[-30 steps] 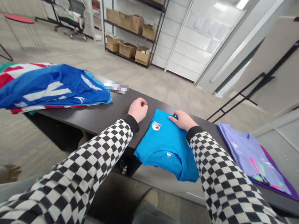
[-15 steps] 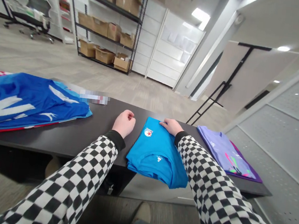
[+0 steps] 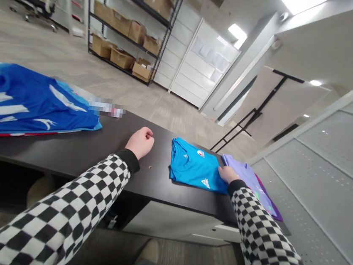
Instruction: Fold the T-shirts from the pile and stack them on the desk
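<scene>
A folded bright blue T-shirt (image 3: 192, 165) lies on the dark tabletop, its neckline facing left and white logos showing on its front. My right hand (image 3: 227, 174) pinches its right-hand edge, the thumb on top and the other fingers partly hidden. My left hand (image 3: 141, 141) is held over the table, left of the T-shirt and apart from it. Its fingers are curled closed, with nothing seen in them. Just beyond my right hand are folded garments, a lilac one (image 3: 242, 170) on top of a purple one (image 3: 277, 213).
Blue jerseys with white markings (image 3: 36, 99) are spread over the left part of the dark table (image 3: 110, 154). A blurred-out packet lies near its far edge. Grey perforated panel (image 3: 328, 167) stands close on the right. Behind are a shelf rack with cardboard boxes (image 3: 121, 58) and a black stand (image 3: 262, 104).
The blue T-shirt has been turned, its neckline swinging from facing me to the left. My right hand has moved right and nearer, along with the shirt. The camera view has tilted.
</scene>
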### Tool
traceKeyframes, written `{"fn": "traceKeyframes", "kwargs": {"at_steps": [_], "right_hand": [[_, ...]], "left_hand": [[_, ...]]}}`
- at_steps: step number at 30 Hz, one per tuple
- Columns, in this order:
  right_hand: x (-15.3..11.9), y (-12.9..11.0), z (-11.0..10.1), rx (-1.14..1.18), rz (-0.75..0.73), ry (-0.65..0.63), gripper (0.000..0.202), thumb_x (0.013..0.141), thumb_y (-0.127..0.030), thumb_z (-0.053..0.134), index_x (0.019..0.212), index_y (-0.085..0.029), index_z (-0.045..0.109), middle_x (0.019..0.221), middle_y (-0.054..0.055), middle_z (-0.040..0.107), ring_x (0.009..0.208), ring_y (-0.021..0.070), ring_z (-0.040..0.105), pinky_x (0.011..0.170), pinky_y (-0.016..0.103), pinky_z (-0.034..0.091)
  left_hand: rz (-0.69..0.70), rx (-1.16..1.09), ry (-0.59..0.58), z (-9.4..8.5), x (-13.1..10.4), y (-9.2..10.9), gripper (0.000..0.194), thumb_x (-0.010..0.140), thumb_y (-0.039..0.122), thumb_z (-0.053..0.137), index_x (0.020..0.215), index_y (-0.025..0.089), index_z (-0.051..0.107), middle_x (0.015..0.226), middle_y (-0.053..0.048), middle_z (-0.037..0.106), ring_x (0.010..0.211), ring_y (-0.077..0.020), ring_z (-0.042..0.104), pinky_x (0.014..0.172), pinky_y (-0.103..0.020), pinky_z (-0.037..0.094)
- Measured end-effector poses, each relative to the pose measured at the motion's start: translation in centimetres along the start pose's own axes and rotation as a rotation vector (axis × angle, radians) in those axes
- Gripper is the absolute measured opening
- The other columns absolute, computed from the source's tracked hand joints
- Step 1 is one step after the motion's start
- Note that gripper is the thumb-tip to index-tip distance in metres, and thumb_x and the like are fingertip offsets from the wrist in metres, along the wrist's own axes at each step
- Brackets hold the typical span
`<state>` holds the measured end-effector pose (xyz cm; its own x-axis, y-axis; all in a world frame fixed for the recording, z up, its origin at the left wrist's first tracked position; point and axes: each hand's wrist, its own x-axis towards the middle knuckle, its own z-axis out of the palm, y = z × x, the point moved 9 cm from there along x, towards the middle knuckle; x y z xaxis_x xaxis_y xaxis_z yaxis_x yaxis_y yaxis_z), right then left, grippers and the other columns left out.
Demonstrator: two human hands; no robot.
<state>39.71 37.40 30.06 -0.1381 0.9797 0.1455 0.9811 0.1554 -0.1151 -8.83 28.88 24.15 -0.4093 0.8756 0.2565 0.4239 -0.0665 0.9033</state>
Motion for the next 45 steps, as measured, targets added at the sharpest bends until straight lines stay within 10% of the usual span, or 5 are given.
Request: {"fn": "traceKeyframes", "kwargs": {"at_steps": [6, 18, 27, 34, 45], "right_hand": [[-8.1, 6.7, 4.0, 0.31, 0.443, -0.368, 0.051, 0.106, -0.073, 0.061, 0.085, -0.027, 0.064, 0.059, 0.007, 0.062, 0.05, 0.0255, 0.063, 0.051, 0.039, 0.054], [-18.0, 7.0, 6.8, 0.742, 0.459, -0.486, 0.05, 0.085, -0.071, 0.08, 0.08, -0.028, 0.056, 0.05, -0.002, 0.05, 0.034, 0.0141, 0.043, 0.036, 0.024, 0.025], [-24.3, -4.2, 8.0, 1.243, 0.482, -0.275, 0.074, 0.065, -0.079, 0.102, 0.081, -0.025, 0.055, 0.057, -0.006, 0.058, 0.04, 0.0111, 0.049, 0.038, 0.023, 0.035], [-26.3, -14.6, 10.5, 1.431, 0.388, -0.083, 0.076, 0.077, -0.092, 0.088, 0.08, -0.027, 0.048, 0.052, -0.008, 0.054, 0.039, 0.0118, 0.049, 0.038, 0.023, 0.033], [-29.2, -16.3, 19.0, 1.016, 0.096, -0.85, 0.061, 0.095, -0.081, 0.078, 0.107, -0.022, 0.069, 0.069, -0.003, 0.072, 0.049, 0.013, 0.06, 0.048, 0.024, 0.043]], "left_hand": [[-0.015, 0.007, 0.018, -0.3, 0.0, -0.2, 0.022, 0.085, 0.015, 0.072, 0.103, 0.025, 0.067, 0.097, -0.005, 0.076, 0.089, -0.0255, 0.071, 0.085, -0.037, 0.054], [0.022, -0.046, 0.014, -0.7, -1.2, 1.0, 0.018, 0.091, 0.011, 0.069, 0.102, 0.024, 0.072, 0.087, -0.002, 0.075, 0.083, -0.0226, 0.07, 0.083, -0.035, 0.054], [0.018, -0.025, -0.004, -0.6, -1.3, 1.3, 0.018, 0.093, 0.01, 0.068, 0.104, 0.022, 0.075, 0.093, -0.003, 0.078, 0.085, -0.0211, 0.07, 0.086, -0.033, 0.054], [0.014, -0.039, -0.01, -0.5, -1.1, 1.0, 0.014, 0.09, 0.014, 0.067, 0.1, 0.023, 0.072, 0.087, -0.002, 0.075, 0.081, -0.022, 0.069, 0.079, -0.034, 0.051], [0.017, 0.035, -0.08, -0.1, -0.7, 1.0, 0.015, 0.086, 0.022, 0.064, 0.1, 0.024, 0.071, 0.088, -0.002, 0.076, 0.078, -0.0232, 0.068, 0.078, -0.034, 0.051]]}}
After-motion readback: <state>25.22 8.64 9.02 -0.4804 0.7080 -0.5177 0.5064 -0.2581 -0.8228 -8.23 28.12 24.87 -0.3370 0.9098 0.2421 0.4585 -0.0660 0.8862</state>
